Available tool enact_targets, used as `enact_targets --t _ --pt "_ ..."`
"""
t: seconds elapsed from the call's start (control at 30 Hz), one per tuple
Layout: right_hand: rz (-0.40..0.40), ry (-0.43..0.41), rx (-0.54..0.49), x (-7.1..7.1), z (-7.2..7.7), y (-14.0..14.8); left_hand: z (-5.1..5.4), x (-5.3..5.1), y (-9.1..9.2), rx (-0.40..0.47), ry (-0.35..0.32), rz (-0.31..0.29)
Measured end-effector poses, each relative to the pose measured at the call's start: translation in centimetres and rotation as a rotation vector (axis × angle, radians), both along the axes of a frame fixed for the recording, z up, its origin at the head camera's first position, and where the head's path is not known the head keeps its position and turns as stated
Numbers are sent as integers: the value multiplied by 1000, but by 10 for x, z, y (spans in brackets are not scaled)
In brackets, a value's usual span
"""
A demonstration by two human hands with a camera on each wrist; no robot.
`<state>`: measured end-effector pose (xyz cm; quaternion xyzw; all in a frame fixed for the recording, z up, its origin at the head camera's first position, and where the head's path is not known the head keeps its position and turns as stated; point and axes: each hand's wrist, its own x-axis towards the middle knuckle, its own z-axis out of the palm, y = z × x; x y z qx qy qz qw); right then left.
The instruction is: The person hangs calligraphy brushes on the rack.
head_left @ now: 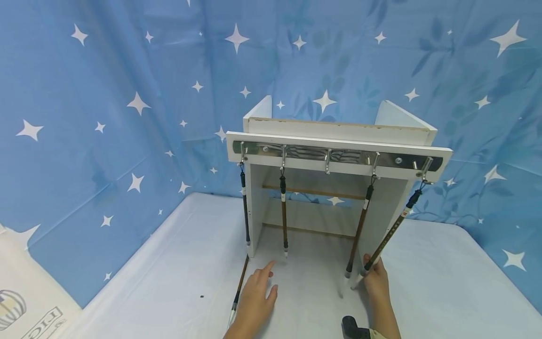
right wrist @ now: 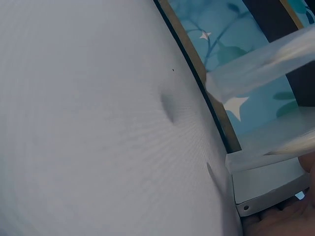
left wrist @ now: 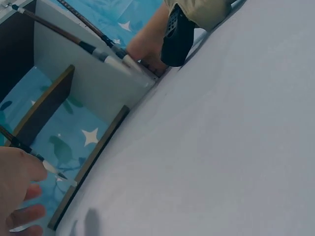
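Calligraphy brushes hang by loops from the hooks of a white wooden rack [head_left: 338, 134]. They are a far-left brush [head_left: 245, 207], a second brush [head_left: 284, 212], another brush [head_left: 362, 221] right of centre and a far-right brush [head_left: 394, 228]. Clear caps [right wrist: 261, 64] cover tips at the right. Below the second brush is my left hand [head_left: 256, 299], fingers extended, holding nothing. One more brush [head_left: 240, 289] lies on the table beside it. My right hand [head_left: 376, 280] holds the lower front edge of the rack's right side panel [left wrist: 98, 73], partly behind the far-right brush.
A metal hook strip [head_left: 313, 153] runs along the rack's front; its middle hook [head_left: 328, 161] carries nothing. White cloth [head_left: 169, 282] covers the table. A blue starry curtain [head_left: 127, 70] hangs behind. At the lower left is a printed pale cloth [head_left: 29, 292]. A small dark speck [head_left: 202, 296] lies on the tablecloth.
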<state>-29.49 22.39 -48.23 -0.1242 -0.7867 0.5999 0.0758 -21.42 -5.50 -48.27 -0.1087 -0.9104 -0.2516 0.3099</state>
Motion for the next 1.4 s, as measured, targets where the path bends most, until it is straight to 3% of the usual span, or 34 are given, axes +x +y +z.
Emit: enact_targets --t 0.07,0.3,0.5,0.63,0.83,1.0,1.4 --pt "1 -5 2 -1 0 0 0 0 -4 -29 -23 38" --pt "4 7 18 0 0 1 4 -2 -22 -65 -225 181" --pt "7 7 2 1 1 0 4 -3 -39 -102 -318 267" --pt "9 16 -9 2 0 0 6 -4 -49 -53 -356 309" --pt "9 25 -12 2 0 0 7 -7 -58 19 -367 321" --pt "19 19 -16 2 0 0 8 -9 -62 146 -380 300" --pt "14 18 -28 0 0 -1 18 -11 -59 361 -228 269"
